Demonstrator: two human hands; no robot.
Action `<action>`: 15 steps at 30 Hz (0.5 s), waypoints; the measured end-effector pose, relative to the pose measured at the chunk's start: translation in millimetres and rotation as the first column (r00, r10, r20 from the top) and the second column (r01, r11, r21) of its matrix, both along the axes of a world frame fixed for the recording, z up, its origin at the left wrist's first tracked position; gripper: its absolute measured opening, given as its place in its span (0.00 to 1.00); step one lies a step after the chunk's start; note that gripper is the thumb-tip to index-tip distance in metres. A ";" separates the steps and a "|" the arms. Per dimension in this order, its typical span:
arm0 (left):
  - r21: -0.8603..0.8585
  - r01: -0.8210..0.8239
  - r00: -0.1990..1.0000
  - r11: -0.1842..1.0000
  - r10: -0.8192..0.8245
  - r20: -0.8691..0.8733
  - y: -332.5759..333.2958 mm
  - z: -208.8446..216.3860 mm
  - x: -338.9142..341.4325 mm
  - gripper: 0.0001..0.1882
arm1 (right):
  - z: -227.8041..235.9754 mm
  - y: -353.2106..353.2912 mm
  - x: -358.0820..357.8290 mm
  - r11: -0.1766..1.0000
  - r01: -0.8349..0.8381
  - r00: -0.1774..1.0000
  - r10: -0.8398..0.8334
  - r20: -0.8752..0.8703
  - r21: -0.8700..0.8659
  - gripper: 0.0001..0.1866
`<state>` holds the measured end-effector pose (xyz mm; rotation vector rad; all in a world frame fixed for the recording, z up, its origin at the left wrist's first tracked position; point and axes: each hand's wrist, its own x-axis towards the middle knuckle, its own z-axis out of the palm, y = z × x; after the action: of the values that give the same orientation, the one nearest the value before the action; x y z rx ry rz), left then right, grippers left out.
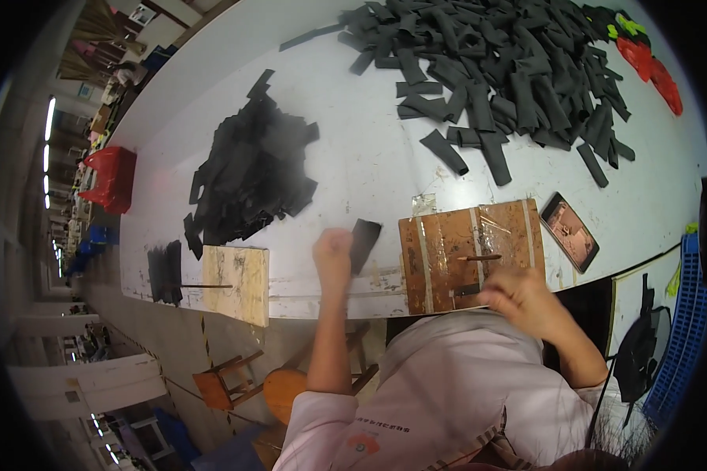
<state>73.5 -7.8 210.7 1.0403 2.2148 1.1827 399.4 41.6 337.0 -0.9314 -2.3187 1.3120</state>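
My left hand [334,250] reaches over the white table with its fingers curled, slightly blurred. A short black fabric piece [365,245] is at its fingers, tilted, and seems gripped along one edge. Over the near edge of a brown, taped wooden board [440,235], my right hand [518,297] has its fingers closed together. At its fingertips a small dark, flat piece [465,290] shows against the board; what the fingers hold is partly hidden. A thin brown stick [479,257] lies across the board just beyond that hand.
Flat black pieces lie heaped [251,173] on the left; a large pile of dark fabric tubes [503,71] covers the far right. A phone [570,232] lies right of the board. A pale wooden block [236,282], red bags [108,179] and stools [228,381] are leftward.
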 end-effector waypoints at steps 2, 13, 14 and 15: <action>0.083 0.114 0.993 0.990 -0.112 -0.024 -1.9 17.9 22.9 0.03 | -4.6 -8.8 -9.6 0.996 0.008 1.000 -0.008 0.003 -0.092 0.13; 0.359 0.358 0.838 0.862 -0.466 0.283 -22.8 79.9 151.8 0.04 | -31.5 -35.5 -18.8 0.910 0.283 0.939 -0.327 -0.105 -0.303 0.18; 0.355 0.372 0.837 0.858 -0.475 0.272 -21.3 79.8 157.3 0.04 | -34.4 -36.9 -19.6 0.850 0.348 0.892 -0.430 -0.138 -0.395 0.12; 0.354 0.383 0.837 0.853 -0.483 0.257 -18.7 79.4 161.8 0.04 | -36.8 -37.0 -19.2 0.851 0.372 0.869 -0.460 -0.184 -0.369 0.10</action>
<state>235.3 -26.5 290.0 1.2636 1.4599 1.3673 380.3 4.6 300.2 -1.1952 -1.6013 1.5302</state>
